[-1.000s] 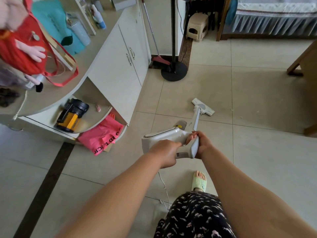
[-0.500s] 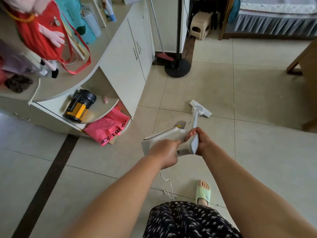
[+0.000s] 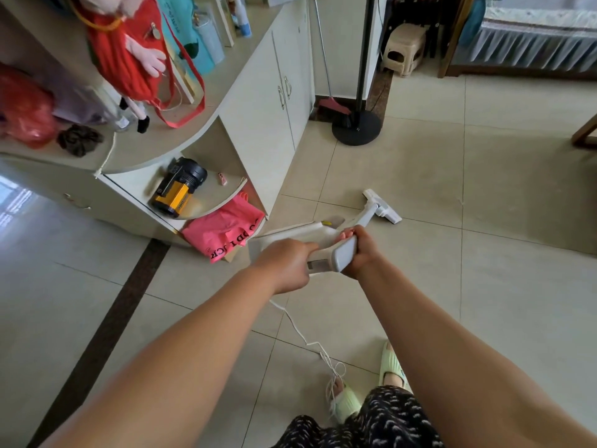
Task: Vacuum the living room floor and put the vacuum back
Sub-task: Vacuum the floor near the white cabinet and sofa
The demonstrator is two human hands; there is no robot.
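A white stick vacuum (image 3: 310, 236) runs from my hands down to the tiled floor. Its flat floor head (image 3: 382, 206) rests on a tile just beyond the cabinet corner. My left hand (image 3: 286, 265) grips the back of the vacuum body. My right hand (image 3: 361, 252) is curled round the grey handle, fingertips showing on top. A thin white cord (image 3: 302, 334) trails from the vacuum back to my feet and lies in a tangle by my left sandal.
A white cabinet (image 3: 258, 130) with an open curved shelf stands at left, holding a yellow-black torch (image 3: 177, 192); a pink bag (image 3: 223, 231) lies at its foot. A black lamp base (image 3: 357, 127), broom (image 3: 332, 106), stool (image 3: 402, 48), bed (image 3: 533, 43) and wooden leg (image 3: 584, 132) lie beyond.
I have stepped back: the cabinet and lamp base sit further right in view, the floor head lies closer to the cabinet corner, and the cord and both sandals show now.
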